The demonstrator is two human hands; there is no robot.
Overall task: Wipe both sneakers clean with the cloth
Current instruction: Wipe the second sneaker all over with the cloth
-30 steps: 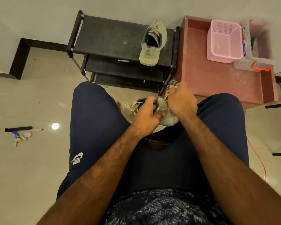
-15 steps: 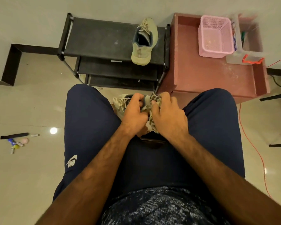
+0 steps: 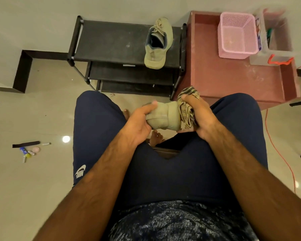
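1. Nearest, between the knees, the left hand (image 3: 137, 126) is gripping one sneaker (image 3: 163, 117) by one end. The thumb is lying on top and the fingers are curling underneath, so the sneaker is hanging in the air above the floor.
2. The right hand (image 3: 202, 117) is clutching the bunched striped cloth (image 3: 186, 115) and pressing it against the sneaker's other end, where the two are touching.
3. By my judgement, this sneaker is in the middle of being wiped. The cloth is working on one end only, and I cannot tell how much of the rest is already clean.
4. Farther off, the second sneaker (image 3: 158, 44) is lying on the top shelf of the black shoe rack (image 3: 111, 42), near the shelf's right edge and well apart from both hands. I cannot tell whether it is wiped or waiting, so the task is probably no more than half finished.
5. Beside the rack, a red surface (image 3: 233, 79) is carrying a pink basket (image 3: 236, 35) towards its far right corner, playing no part in the task.
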